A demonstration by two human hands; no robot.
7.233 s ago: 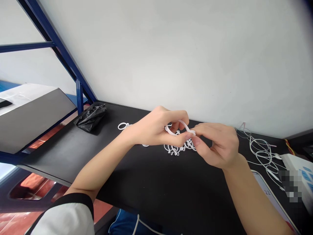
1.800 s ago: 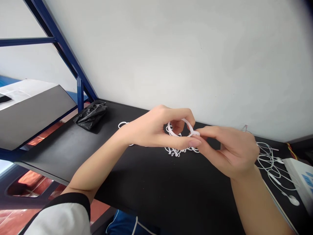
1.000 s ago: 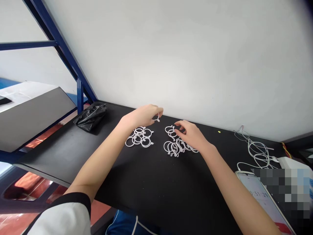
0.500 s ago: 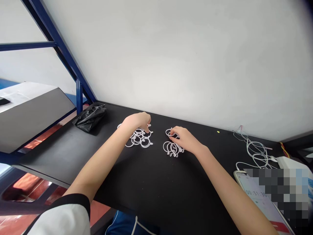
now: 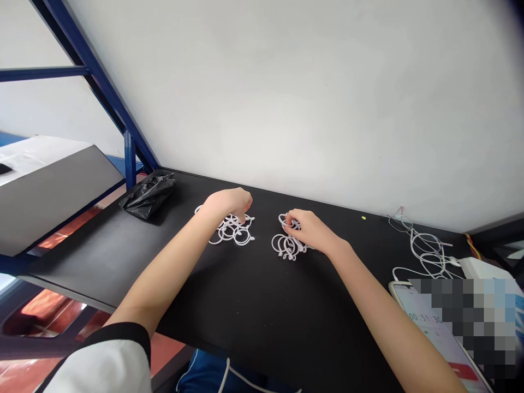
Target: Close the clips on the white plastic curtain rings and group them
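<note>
White curtain rings with small eyelets lie in a left pile and a right pile on the black table. Over the back of the left pile, my left hand points down with its fingers bent together. The back of the hand hides the fingertips and whatever they may hold. My right hand is closed in a pinch at the small upper cluster, just behind the right pile. Thumb and forefinger meet on a ring there, partly covering it.
A crumpled black plastic bag lies at the table's back left, near a blue metal frame. At the right are tangled white cables, a phone showing a timer, and a white box. The wall rises behind the table.
A ring's end that showed beside my left fingertips is no longer visible. More rings show under my right fingers at the upper cluster. The view has shifted slightly.
</note>
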